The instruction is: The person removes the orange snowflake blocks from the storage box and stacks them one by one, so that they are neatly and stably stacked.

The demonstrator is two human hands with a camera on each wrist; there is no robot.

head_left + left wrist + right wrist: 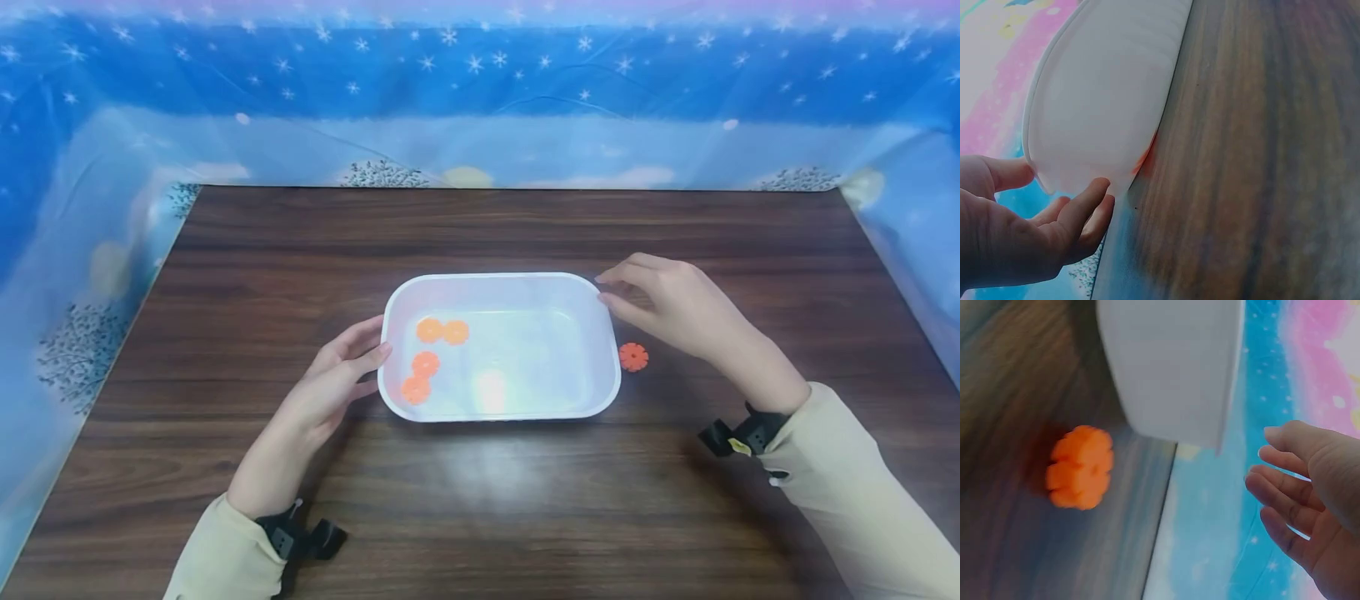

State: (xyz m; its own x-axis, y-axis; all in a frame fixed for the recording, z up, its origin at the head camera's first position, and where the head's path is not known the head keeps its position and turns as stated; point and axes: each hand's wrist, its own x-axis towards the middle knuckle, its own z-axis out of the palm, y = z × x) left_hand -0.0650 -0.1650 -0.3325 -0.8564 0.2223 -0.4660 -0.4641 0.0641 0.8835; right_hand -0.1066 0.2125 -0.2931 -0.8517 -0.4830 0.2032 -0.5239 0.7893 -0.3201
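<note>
A white plastic tub (pixel 543 407) stands on the table, with several orange snowflake discs (pixel 425 363) inside at its left end. My left hand (pixel 336 379) holds the tub's left end, its thumb at the rim and its fingers against the outer wall (pixel 1100 94). Near the far right corner of the tub is my right hand (pixel 660 304), fingers loosely bent and holding nothing. In the right wrist view a gap shows between that hand (pixel 1316 494) and the tub (pixel 1172 375). One red-orange snowflake disc (pixel 633 357) lies just outside the tub's right side, below the right hand.
The dark wood-grain table (pixel 480 517) extends around the tub. A blue snowflake-patterned cloth (pixel 480 83) hangs behind the table and along both sides. Each wrist wears a small black camera (pixel 750 433) on a band, below a cream sleeve (pixel 847 467).
</note>
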